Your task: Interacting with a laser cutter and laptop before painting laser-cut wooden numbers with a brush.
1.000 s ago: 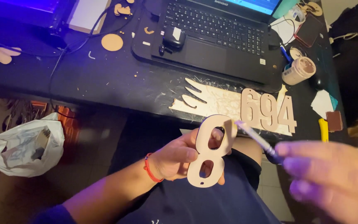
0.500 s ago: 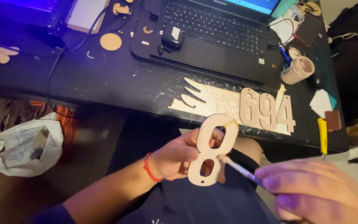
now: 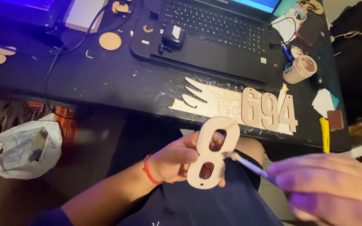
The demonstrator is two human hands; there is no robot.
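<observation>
My left hand (image 3: pixel 174 158), with a red band at the wrist, holds a pale wooden cut-out numeral shaped like an eight (image 3: pixel 213 153) upright over my lap. My right hand (image 3: pixel 327 190) is close to the camera and blurred; it grips a thin stick-like tool (image 3: pixel 248 164) whose tip touches the right edge of the numeral at its waist. Three more wooden numerals (image 3: pixel 269 109) lie side by side on a pale wooden sheet (image 3: pixel 206 100) near the front edge of the black desk (image 3: pixel 105 79).
An open black laptop (image 3: pixel 214 37) sits at the back of the desk with a small dark device on it. A small round jar (image 3: pixel 299 69), a yellow-handled tool (image 3: pixel 325 134), wood scraps and a wooden disc (image 3: pixel 110 41) lie around. A white plastic bag (image 3: pixel 26 146) is on the floor at left.
My right hand has dropped lower and the tool tip has slid down the numeral's right edge, from near its top to its waist. The left hand keeps the numeral almost still.
</observation>
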